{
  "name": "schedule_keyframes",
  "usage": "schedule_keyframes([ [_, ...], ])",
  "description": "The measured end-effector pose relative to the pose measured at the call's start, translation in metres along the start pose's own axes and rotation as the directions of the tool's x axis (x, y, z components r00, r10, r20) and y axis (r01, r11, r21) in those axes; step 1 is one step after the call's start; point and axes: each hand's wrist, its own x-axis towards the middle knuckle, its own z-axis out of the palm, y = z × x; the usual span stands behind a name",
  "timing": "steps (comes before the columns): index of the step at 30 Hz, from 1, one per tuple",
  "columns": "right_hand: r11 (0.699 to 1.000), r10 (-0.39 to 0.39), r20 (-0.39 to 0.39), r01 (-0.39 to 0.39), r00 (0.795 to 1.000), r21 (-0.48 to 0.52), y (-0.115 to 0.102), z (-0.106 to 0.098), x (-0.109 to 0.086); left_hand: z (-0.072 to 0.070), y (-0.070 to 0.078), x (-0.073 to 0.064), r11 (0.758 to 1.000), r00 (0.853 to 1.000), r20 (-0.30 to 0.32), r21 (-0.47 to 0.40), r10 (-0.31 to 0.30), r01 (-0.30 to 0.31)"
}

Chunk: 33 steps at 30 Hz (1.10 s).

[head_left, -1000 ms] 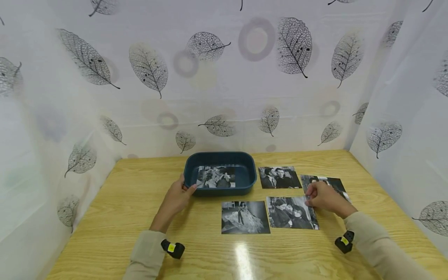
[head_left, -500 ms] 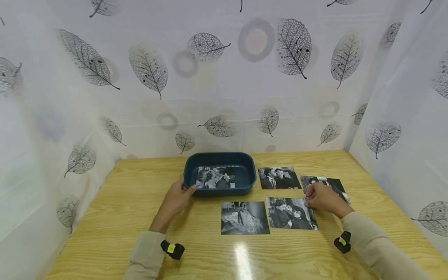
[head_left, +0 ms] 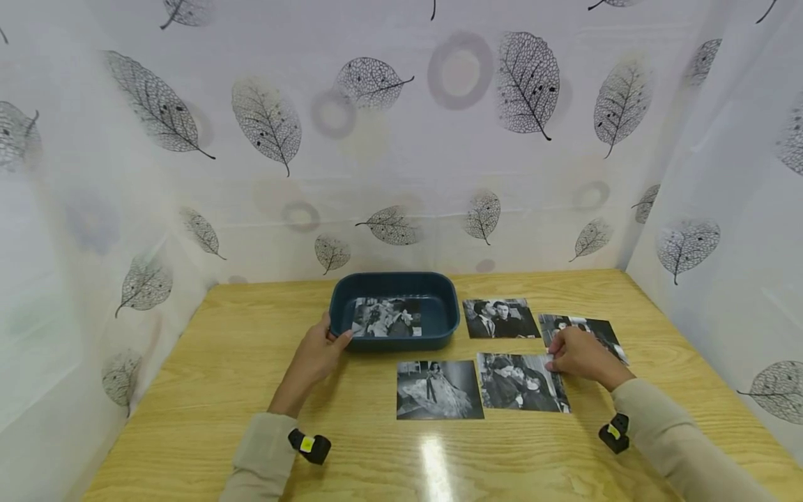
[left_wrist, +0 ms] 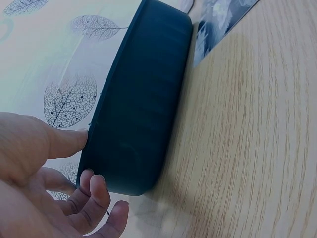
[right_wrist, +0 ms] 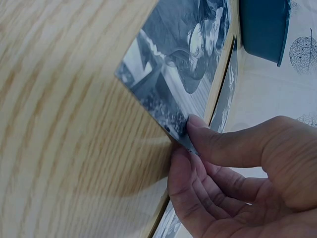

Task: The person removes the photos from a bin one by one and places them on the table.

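Note:
A dark blue plastic tray [head_left: 445, 335] stands near the back of the table with one black-and-white photo [head_left: 387, 318] lying inside. My left hand [head_left: 315, 353] grips its near left corner, thumb on the rim and fingers against the outer wall, as the left wrist view shows. My right hand [head_left: 580, 355] pinches the far right corner of a photo [head_left: 521, 381] of people close together. In the right wrist view that photo's corner [right_wrist: 176, 131] is bent up slightly between thumb and fingertips. The right hand partly covers another photo [head_left: 602, 332] behind it.
A photo of a figure in a wide gown [head_left: 437, 390] lies in front of the tray. To the tray's right lies a photo of two people [head_left: 500, 319]. A leaf-patterned curtain [head_left: 401, 153] borders the wooden table [head_left: 251, 314] at the back and sides.

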Motion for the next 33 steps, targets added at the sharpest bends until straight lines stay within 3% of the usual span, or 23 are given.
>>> schedule_keyframes([
  [17,1.000,-0.024,0.005,0.024,1.000,0.002,-0.010,-0.012,0.001,-0.001,0.001,0.001,1.000,1.000,0.008,0.002,-0.005,0.005],
  [24,0.991,-0.061,0.006,0.060,0.998,0.121,-0.044,-0.024,0.010,-0.002,0.002,0.000,1.000,1.000,0.006,-0.010,-0.001,0.001],
  [33,0.981,-0.168,-0.070,0.173,0.983,0.083,-0.100,-0.038,0.039,-0.001,0.001,0.000,1.000,1.000,0.002,-0.009,0.014,-0.014],
])
